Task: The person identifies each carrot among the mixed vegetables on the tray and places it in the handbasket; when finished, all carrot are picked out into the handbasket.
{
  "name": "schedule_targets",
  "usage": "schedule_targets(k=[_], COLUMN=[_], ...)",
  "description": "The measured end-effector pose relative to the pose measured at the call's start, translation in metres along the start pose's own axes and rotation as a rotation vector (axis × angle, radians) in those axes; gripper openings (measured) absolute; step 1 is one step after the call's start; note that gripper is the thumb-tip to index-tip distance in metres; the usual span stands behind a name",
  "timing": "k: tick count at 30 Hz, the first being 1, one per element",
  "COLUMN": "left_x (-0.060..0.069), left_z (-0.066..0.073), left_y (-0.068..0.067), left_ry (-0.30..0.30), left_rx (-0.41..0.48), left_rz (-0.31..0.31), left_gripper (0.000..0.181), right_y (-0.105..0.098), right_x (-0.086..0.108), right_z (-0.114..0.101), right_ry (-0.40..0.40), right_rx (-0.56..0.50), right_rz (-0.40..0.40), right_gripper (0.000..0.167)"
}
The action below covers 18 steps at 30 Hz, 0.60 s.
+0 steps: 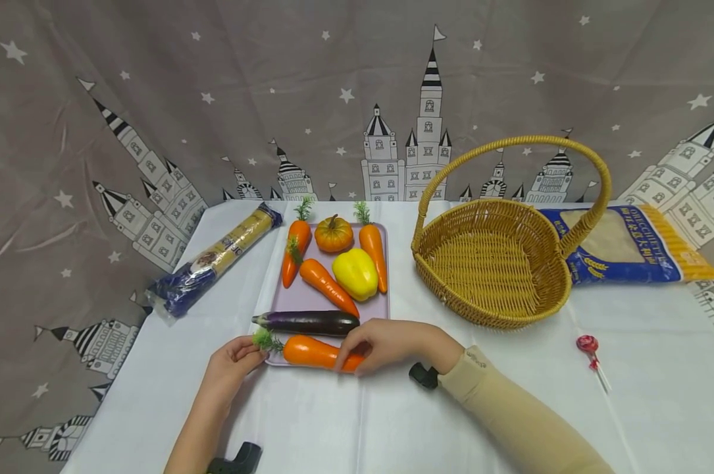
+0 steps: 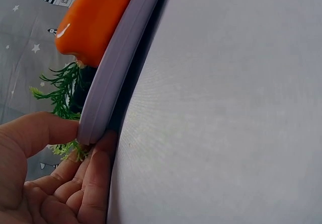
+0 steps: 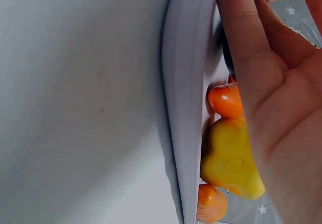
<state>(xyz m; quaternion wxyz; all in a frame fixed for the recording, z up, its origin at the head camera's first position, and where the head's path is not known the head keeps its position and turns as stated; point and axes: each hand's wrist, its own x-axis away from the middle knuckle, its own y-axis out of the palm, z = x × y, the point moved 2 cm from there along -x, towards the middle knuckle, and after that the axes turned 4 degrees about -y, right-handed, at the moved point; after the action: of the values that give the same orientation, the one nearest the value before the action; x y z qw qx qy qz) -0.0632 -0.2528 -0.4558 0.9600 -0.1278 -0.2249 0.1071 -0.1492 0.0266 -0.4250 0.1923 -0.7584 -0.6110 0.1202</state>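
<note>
Carrot [image 1: 309,351] lies along the near edge of the tray [image 1: 377,307], in front of the eggplant [image 1: 309,322], with its leaves [image 1: 265,340] toward the left. Right grip [image 1: 389,343] is narrow, its fingers and thumb holding the thin end of the carrot. Left grip [image 1: 231,367] pinches the tray at its near left corner, thumb above, fingers below, near the leaves.

The right hand [image 1: 386,342] covers part of the front carrot [image 1: 308,351], whose body the left wrist view's top edge cuts off, while the basket [image 1: 493,270] hides part of the blue bag [image 1: 629,253] and print on the long packet [image 1: 214,259] is too small to read.
</note>
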Motion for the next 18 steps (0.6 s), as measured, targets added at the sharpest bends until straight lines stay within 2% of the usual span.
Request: schedule_targets(k=[9,18], left_x=[0.000,-0.001], left_z=[-0.001,0.000], left_y=[-0.001,0.000], left_ry=[-0.008,0.004], left_rx=[-0.028,-0.031], left_rz=[0.000,-0.011], left_gripper=[0.042,0.042], right_y=[-0.002,-0.008], right_x=[0.003,0.019], right_z=[-0.003,-0.013], right_ry=[0.028,-0.011], right_rx=[0.050,-0.054], right_rz=[0.024,0.087], right_gripper=[0.027,0.028])
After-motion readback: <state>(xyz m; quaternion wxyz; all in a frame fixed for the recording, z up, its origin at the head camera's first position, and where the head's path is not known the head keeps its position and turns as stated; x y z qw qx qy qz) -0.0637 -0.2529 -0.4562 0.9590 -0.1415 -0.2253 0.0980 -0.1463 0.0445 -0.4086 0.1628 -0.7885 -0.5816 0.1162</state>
